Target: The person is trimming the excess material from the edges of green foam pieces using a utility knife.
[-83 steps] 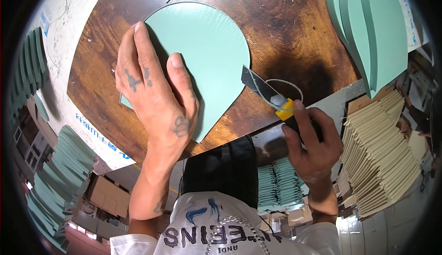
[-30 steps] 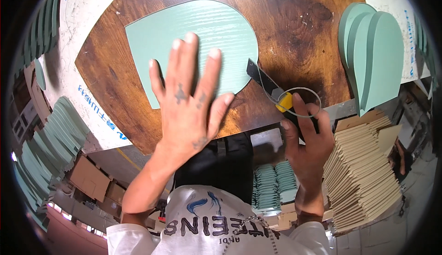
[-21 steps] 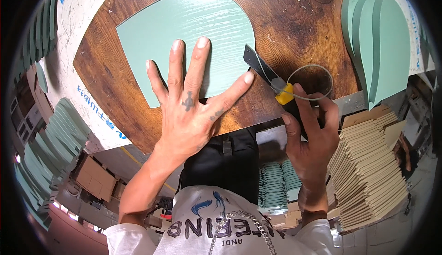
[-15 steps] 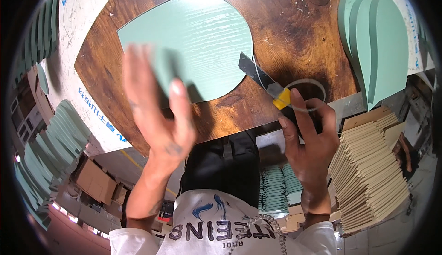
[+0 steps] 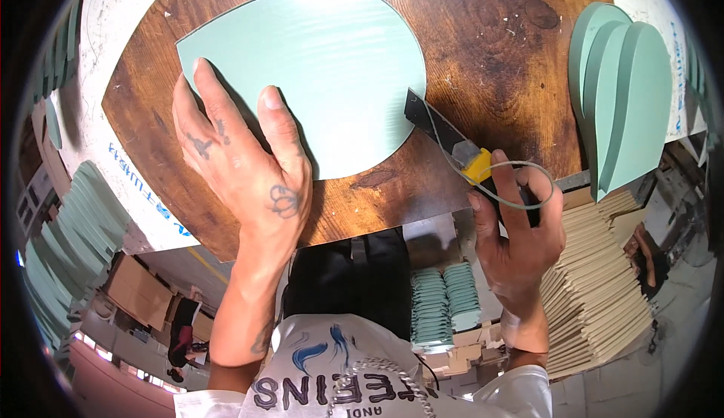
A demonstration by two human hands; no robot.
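A pale green teardrop-shaped panel (image 5: 347, 78) lies flat on a wood-grain board (image 5: 498, 63). My left hand (image 5: 249, 161) rests at the panel's lower left edge, thumb and fingers apart, gripping nothing. In my right hand (image 5: 524, 244) is a utility knife (image 5: 477, 166) with a yellow collar and a wide dark blade. The blade's tip reaches the panel's right edge; whether it touches cannot be made out. A thin pale strip (image 5: 551, 185) runs along the blade and loops over my right fingers. Part of the knife's handle is hidden inside that hand.
Several green curved panels (image 5: 633, 101) are stacked at the board's right. Beige sheets (image 5: 596, 297) are piled below them. More green pieces stand at the left (image 5: 83, 229) and beneath the table edge (image 5: 434, 305). Other people (image 5: 183, 331) are at the lower left and far right.
My left hand, blurred before, has come down onto the panel's lower left edge. The right hand still holds the knife, and the strip's loop has shifted. The view has moved slightly.
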